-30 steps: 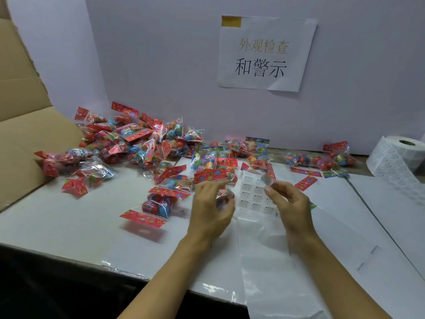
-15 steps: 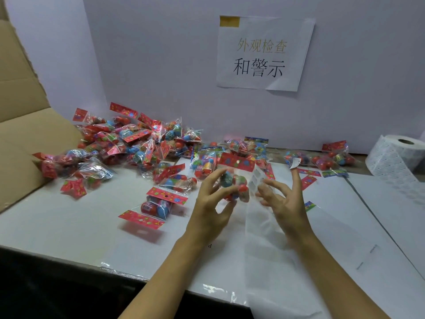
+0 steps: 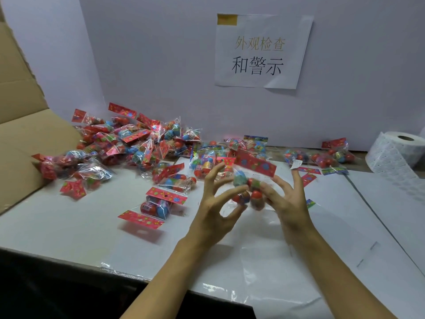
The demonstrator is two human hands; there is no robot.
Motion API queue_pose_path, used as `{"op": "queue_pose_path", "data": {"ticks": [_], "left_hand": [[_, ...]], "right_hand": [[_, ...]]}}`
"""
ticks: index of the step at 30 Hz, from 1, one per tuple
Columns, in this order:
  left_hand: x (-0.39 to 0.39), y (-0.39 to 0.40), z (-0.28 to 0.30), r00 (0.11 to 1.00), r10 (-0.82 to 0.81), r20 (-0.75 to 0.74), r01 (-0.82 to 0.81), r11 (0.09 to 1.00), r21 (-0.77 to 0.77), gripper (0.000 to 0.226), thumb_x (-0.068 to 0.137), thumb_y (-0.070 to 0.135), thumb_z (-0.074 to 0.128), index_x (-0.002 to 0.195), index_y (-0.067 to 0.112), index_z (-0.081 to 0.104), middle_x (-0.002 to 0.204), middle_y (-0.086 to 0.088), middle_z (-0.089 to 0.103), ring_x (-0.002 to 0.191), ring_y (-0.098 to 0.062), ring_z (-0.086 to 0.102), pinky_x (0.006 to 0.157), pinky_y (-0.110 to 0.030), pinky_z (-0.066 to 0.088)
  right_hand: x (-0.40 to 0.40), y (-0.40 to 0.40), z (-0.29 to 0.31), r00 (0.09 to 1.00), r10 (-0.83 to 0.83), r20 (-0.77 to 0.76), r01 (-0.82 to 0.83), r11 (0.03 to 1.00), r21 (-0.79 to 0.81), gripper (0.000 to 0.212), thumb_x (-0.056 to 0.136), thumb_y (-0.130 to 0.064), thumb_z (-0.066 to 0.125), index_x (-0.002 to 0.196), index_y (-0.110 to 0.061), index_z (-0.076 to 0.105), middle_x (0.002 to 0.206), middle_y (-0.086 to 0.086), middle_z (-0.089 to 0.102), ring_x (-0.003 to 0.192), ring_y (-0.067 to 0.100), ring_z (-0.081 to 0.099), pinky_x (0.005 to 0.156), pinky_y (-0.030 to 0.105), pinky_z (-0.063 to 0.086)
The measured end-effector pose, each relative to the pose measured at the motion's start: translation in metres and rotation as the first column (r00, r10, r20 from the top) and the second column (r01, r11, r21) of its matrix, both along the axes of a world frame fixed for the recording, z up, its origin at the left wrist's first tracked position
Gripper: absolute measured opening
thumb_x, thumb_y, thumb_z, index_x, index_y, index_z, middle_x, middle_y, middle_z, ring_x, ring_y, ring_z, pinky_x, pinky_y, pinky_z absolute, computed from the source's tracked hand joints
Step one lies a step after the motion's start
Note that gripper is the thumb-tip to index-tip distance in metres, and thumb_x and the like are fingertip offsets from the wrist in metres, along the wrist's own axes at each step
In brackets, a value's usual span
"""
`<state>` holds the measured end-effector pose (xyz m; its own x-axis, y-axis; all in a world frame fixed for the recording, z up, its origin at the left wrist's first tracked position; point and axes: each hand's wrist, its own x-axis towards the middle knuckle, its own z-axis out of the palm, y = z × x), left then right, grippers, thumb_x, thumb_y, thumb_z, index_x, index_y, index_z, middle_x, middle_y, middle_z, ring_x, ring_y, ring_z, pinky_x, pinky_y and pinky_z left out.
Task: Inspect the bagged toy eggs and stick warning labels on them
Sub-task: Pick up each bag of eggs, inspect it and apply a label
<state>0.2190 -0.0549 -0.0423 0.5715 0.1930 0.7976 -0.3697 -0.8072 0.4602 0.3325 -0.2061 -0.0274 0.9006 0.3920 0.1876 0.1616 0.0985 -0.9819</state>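
A: Now, where is the bagged toy egg pack (image 3: 249,180) under inspection?

B: It is lifted off the desk (image 3: 69,217), in front of the big pile of bags (image 3: 128,146), held between both hands. Its red header card points up and away from the person, probably so the clear side with the eggs can be checked.

A: How do the fingers sit?

B: The left hand (image 3: 216,203) pinches the pack's lower edge with thumb and a fingertip, the other fingers fanned out. The right hand (image 3: 285,196) grips the pack from the other side with its lower fingers curled on it, while its index finger stands straight up. A small white warning label (image 3: 296,163) clings to that fingertip, likely kept clear of the plastic so it does not stick early.

A: And the label supply?

B: The label roll (image 3: 400,150) stands right of the pile, against the back wall, with its strip running toward the person. A few bags (image 3: 322,157) lie between pile and roll; whether they are finished cannot be told.

A: Next?

B: Presumably pressing the label onto the bag.
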Motion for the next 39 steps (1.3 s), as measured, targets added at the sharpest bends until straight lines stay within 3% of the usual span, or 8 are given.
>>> {"op": "queue_pose_path", "data": {"ticks": [3, 5, 10, 15, 28, 32, 35, 39], "left_hand": [[-0.002, 0.001, 0.001, 0.973, -0.178, -0.144, 0.122, 0.936, -0.331, 0.088, 0.073, 0.029, 0.092, 0.142, 0.050, 0.042, 0.164, 0.007, 0.022, 0.134, -0.009, 0.054, 0.099, -0.022, 0.055], [-0.004, 0.001, 0.005, 0.951, -0.245, -0.188, 0.094, 0.810, -0.579, 0.090, 0.073, 0.040, 0.089, 0.142, 0.056, 0.032, 0.151, 0.015, 0.039, 0.120, 0.001, 0.061, 0.089, -0.018, 0.057], [0.000, 0.004, 0.006, 0.940, -0.284, -0.190, 0.022, 0.604, -0.797, 0.025, 0.091, 0.034, 0.071, 0.104, 0.012, 0.075, 0.096, -0.006, 0.078, 0.092, -0.017, 0.074, 0.084, -0.031, 0.061], [-0.004, 0.005, 0.008, 0.916, -0.356, -0.186, 0.065, 0.587, -0.807, 0.009, 0.095, 0.011, 0.071, 0.091, 0.011, 0.079, 0.083, -0.006, 0.077, 0.077, -0.016, 0.073, 0.072, -0.024, 0.059], [-0.001, 0.003, 0.007, 0.918, -0.348, -0.190, 0.063, 0.602, -0.796, 0.008, 0.092, 0.026, 0.075, 0.093, 0.019, 0.078, 0.087, -0.002, 0.078, 0.087, -0.018, 0.075, 0.076, -0.026, 0.060], [-0.004, 0.001, 0.006, 0.849, -0.440, -0.293, 0.041, 0.608, -0.793, 0.046, 0.080, 0.051, 0.081, 0.115, 0.024, 0.068, 0.097, -0.003, 0.079, 0.090, -0.019, 0.077, 0.075, -0.030, 0.061], [-0.002, 0.002, 0.003, 0.828, -0.441, -0.347, 0.032, 0.655, -0.755, 0.041, 0.084, 0.040, 0.082, 0.111, 0.012, 0.071, 0.095, -0.010, 0.079, 0.089, -0.030, 0.077, 0.079, -0.043, 0.064], [-0.002, 0.008, 0.002, 0.859, -0.408, -0.311, 0.018, 0.630, -0.776, 0.032, 0.084, 0.030, 0.085, 0.101, 0.006, 0.074, 0.090, -0.012, 0.079, 0.086, -0.038, 0.075, 0.074, -0.037, 0.062]], "right_hand": [[0.002, -0.001, -0.002, 1.000, -0.001, 0.027, 0.000, 1.000, 0.030, 0.117, 0.065, -0.041, 0.085, 0.154, -0.046, 0.010, 0.130, -0.018, 0.056, 0.103, 0.008, 0.071, 0.094, 0.035, 0.051], [0.003, -0.001, -0.005, 0.999, 0.026, 0.045, -0.028, 0.999, 0.043, 0.117, 0.067, -0.033, 0.084, 0.155, -0.045, 0.009, 0.131, -0.016, 0.057, 0.099, 0.006, 0.072, 0.083, 0.025, 0.053], [-0.006, 0.005, -0.005, 0.988, 0.117, 0.097, -0.118, 0.993, 0.003, 0.122, 0.066, -0.028, 0.085, 0.156, -0.045, 0.004, 0.129, -0.015, 0.054, 0.100, 0.008, 0.073, 0.068, 0.014, 0.056], [-0.005, 0.004, -0.006, 0.987, 0.124, 0.100, -0.125, 0.992, 0.001, 0.119, 0.070, -0.027, 0.085, 0.155, -0.046, 0.004, 0.128, -0.023, 0.053, 0.100, 0.006, 0.073, 0.076, 0.018, 0.055], [-0.008, 0.009, -0.010, 0.974, 0.025, 0.226, -0.018, 0.999, -0.032, 0.117, 0.079, -0.009, 0.082, 0.159, -0.038, 0.001, 0.142, -0.010, 0.049, 0.086, 0.013, 0.076, 0.067, 0.014, 0.056], [-0.005, 0.005, -0.007, 0.976, -0.083, 0.202, 0.079, 0.997, 0.024, 0.115, 0.078, -0.008, 0.084, 0.157, -0.037, 0.006, 0.143, -0.006, 0.050, 0.084, 0.011, 0.076, 0.068, 0.015, 0.056], [0.001, 0.001, -0.004, 0.978, -0.142, 0.153, 0.131, 0.988, 0.079, 0.113, 0.077, -0.009, 0.085, 0.156, -0.038, 0.010, 0.145, -0.002, 0.052, 0.085, 0.012, 0.075, 0.074, 0.021, 0.058], [0.002, 0.002, -0.003, 0.977, -0.155, 0.148, 0.145, 0.987, 0.076, 0.113, 0.076, -0.015, 0.085, 0.156, -0.038, 0.009, 0.147, -0.002, 0.053, 0.092, 0.013, 0.074, 0.087, 0.027, 0.056]]}}
